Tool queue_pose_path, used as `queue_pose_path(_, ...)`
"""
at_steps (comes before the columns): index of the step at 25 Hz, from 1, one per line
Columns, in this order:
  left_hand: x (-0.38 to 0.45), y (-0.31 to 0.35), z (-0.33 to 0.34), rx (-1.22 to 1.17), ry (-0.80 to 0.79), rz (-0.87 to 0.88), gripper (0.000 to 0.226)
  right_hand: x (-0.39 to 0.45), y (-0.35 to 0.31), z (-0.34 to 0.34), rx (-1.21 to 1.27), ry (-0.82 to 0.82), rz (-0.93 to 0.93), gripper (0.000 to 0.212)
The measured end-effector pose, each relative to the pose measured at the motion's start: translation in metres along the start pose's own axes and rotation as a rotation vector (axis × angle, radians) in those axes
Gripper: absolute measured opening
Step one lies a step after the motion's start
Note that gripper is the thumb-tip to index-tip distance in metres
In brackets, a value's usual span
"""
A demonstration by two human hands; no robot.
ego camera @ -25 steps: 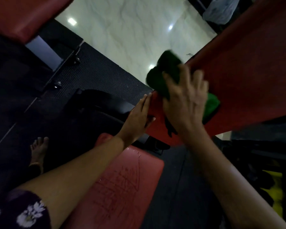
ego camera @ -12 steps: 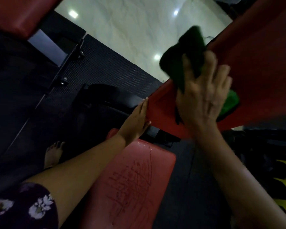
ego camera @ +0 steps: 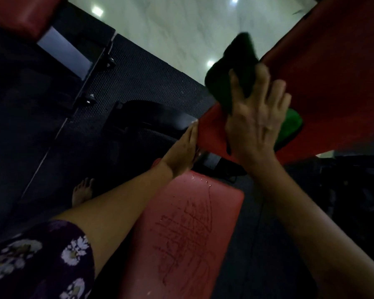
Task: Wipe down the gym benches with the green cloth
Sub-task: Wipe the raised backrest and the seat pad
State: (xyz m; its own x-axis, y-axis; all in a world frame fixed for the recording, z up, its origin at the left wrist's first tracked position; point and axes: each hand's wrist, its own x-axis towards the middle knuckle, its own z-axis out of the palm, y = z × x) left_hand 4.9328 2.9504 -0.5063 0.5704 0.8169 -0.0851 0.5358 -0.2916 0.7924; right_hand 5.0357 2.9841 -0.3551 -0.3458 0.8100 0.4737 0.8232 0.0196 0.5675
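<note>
On red backrest (ego camera: 333, 83), right hand (ego camera: 255, 124) spread over green cloth (ego camera: 231, 76), left hand (ego camera: 181, 154) flat

A dim, underexposed indoor picture. The brightest area is the pale marble floor (ego camera: 181, 29) at the top, which carries small white glare spots reflected from lights overhead. The black rubber matting (ego camera: 138, 83) and the right edge sink into near-black shadow with little detail. The green cloth (ego camera: 231, 78) is smeared by motion blur. Straight lines bow toward the corners from wide-angle distortion. Fine grain softens everything.
</note>
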Motion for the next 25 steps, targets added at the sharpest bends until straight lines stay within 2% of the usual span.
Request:
queue_pose_path(1,-0.001,-0.005,0.003,0.067,-0.033,-0.01,0.079,-0.005,0.002,0.003,-0.016,0.051,0.022,0.037)
queue_pose_path(3,0.0,-0.015,0.006,0.218,-0.105,-0.068,0.081,-0.028,-0.007,0.015,-0.037,0.082,-0.07,0.035)
queue_pose_path(6,-0.001,-0.032,0.0,0.344,-0.19,-0.041,0.075,-0.064,-0.028,0.038,0.03,-0.023,-0.19,0.034)
queue_pose_path(10,-0.028,-0.06,-0.011,0.307,-0.259,-0.038,0.07,-0.087,-0.052,0.057,0.145,-0.054,-0.172,0.036)
queue_pose_path(12,-0.043,-0.064,-0.01,0.355,-0.336,-0.039,0.07,-0.105,-0.064,0.055,0.267,-0.212,-0.2,0.041)
queue_pose_path(14,-0.055,-0.066,-0.005,0.43,-0.408,0.005,0.068,-0.12,-0.07,0.044,0.488,-0.393,-0.092,0.051)
queue_pose_path(16,-0.065,-0.07,0.001,0.489,-0.484,0.006,0.069,-0.137,-0.075,0.028,0.629,-0.494,0.13,0.057)
queue_pose_path(19,-0.083,-0.071,0.011,0.514,-0.588,-0.035,0.088,-0.173,-0.091,0.009,0.742,-0.651,0.384,0.057)
queue_pose_path(22,-0.088,-0.077,0.013,0.446,-0.593,0.008,0.117,-0.197,-0.119,0.004,0.769,-1.124,0.752,0.058)
queue_pose_path(23,-0.086,-0.08,0.012,0.409,-0.58,0.029,0.123,-0.199,-0.131,0.001,0.759,-1.19,0.816,0.059)
queue_pose_path(25,-0.084,-0.087,0.01,0.378,-0.56,0.074,0.128,-0.198,-0.154,-0.006,0.781,-1.094,0.738,0.063)
